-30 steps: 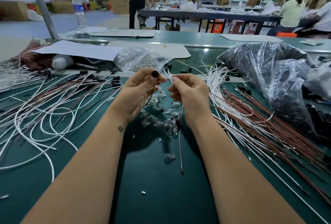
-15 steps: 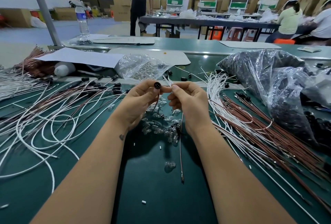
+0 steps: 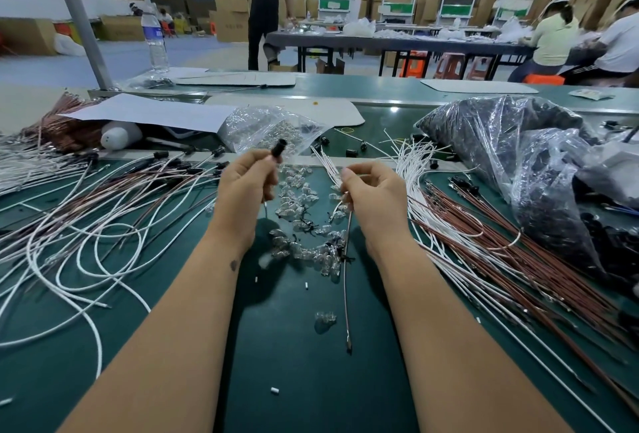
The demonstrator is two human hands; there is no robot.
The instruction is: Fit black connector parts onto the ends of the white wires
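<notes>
My left hand (image 3: 247, 187) pinches a black connector (image 3: 278, 149) between thumb and fingers, its end pointing up and away. A thin wire hangs below that hand. My right hand (image 3: 371, 190) is curled round a few white wires (image 3: 326, 161) that stick out past the thumb, and round a brown wire (image 3: 346, 280) that hangs down onto the green mat (image 3: 304, 380). The two hands are apart, with a pile of small clear bulbs (image 3: 297, 214) on the mat between and below them.
Looped white and brown wires (image 3: 86, 242) with black ends cover the left. Straight white and brown wires (image 3: 484, 249) fan out on the right. A plastic bag of black parts (image 3: 501, 145) lies far right, and a clear bag of bulbs (image 3: 266, 130) lies behind the hands.
My hands have drawn apart. The left hand has carried the black connector up and left, away from the right hand's wires. The view has tilted upward.
</notes>
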